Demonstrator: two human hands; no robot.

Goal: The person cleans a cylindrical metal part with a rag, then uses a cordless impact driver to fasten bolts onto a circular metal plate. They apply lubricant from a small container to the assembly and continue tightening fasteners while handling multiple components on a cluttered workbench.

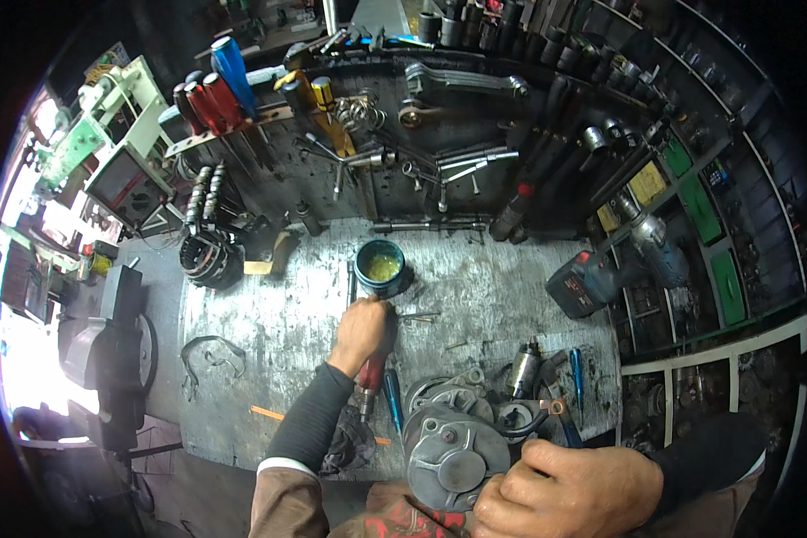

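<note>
My left hand (363, 330) is curled over the bench just in front of a dark tub of yellowish grease (384, 266). Its fingers are closed, and what they hold, if anything, is hidden. Beside that wrist lie a red-handled tool (372, 375) and a blue-handled screwdriver (393, 399). At the bench's near edge, my right hand (574, 489) closes around the right side of a grey cast-metal motor housing (453, 457). Behind the housing are more metal parts (448, 392), a copper terminal (554, 407) and a small metal cylinder (525, 368).
A cordless impact wrench (592, 278) stands at the right, near another blue screwdriver (577, 377). A dark rag (350, 439) and a curved strap (211, 354) lie on the worn bench (269, 359). Wrenches (466, 81) and screwdrivers (215, 103) hang along the back panel.
</note>
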